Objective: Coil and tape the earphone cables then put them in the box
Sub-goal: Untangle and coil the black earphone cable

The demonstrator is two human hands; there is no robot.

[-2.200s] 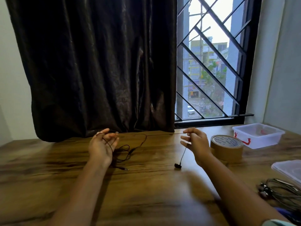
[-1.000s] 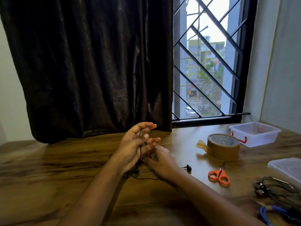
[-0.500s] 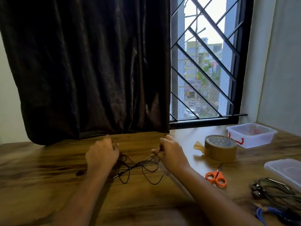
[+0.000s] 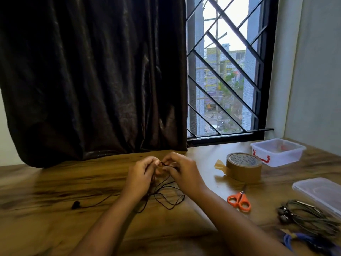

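Tabletop (image 4: 55, 228): earphone cable (image 4: 167, 201) between fingertips (image 4: 158, 164) of left hand (image 4: 141, 179), right hand (image 4: 184, 172)

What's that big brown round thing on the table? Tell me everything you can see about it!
It is a roll of brown packing tape, lying flat on the wooden table. Its top face is pale, with print too small to read. A loose end sticks out on its left. It sits between the clear box and the orange scissors, touching neither. The left hand and right hand pinch the black earphone cable, away from it.
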